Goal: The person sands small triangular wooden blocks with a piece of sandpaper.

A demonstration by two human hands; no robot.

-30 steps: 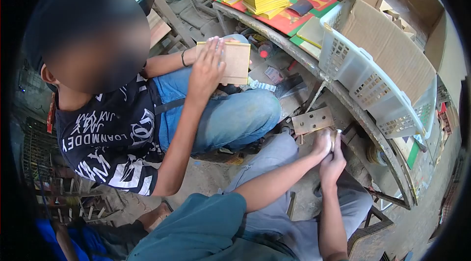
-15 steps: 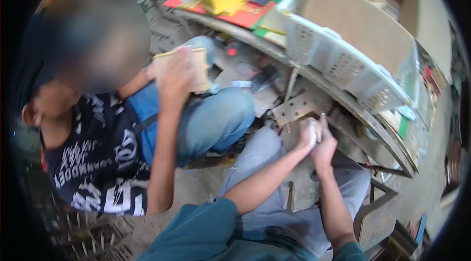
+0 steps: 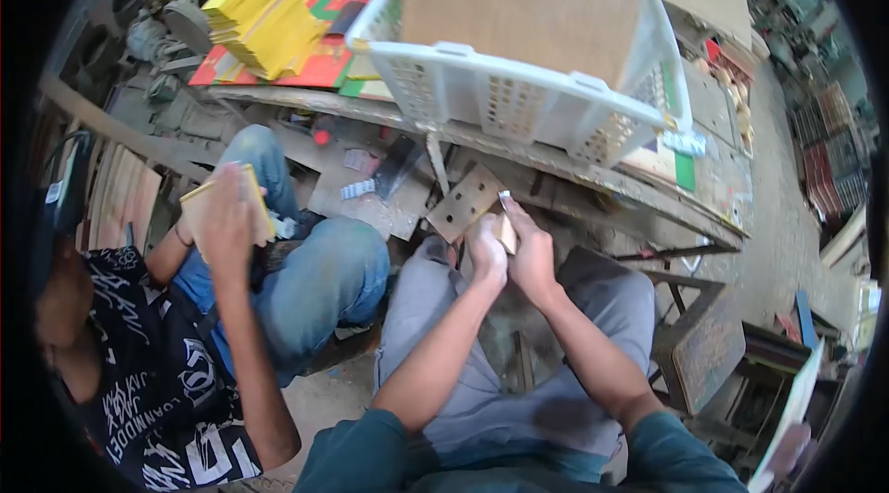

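Observation:
Over my knees, my left hand (image 3: pixel 487 250) is closed around a small pale wooden block (image 3: pixel 507 232). My right hand (image 3: pixel 532 254) presses on the block's other side, its fingers pointing forward along it. Something small and whitish (image 3: pixel 505 196) shows at my right fingertips; I cannot make out whether it is a wrap or a loose piece. Just beyond my hands, a wooden board with dark round holes (image 3: pixel 465 203) leans under the bench. Most of the block is hidden by my fingers.
A co-worker at left holds a pale yellow-edged board (image 3: pixel 255 201). Ahead, a low bench (image 3: pixel 343 107) carries a white plastic basket (image 3: pixel 463 72) with cardboard, and yellow stacked sheets (image 3: pixel 264 16). A worn stool (image 3: pixel 701 345) stands beside my right knee.
My view has turned to the right, so the co-worker, bench and basket sit further left. Both my hands stay together on the wooden block.

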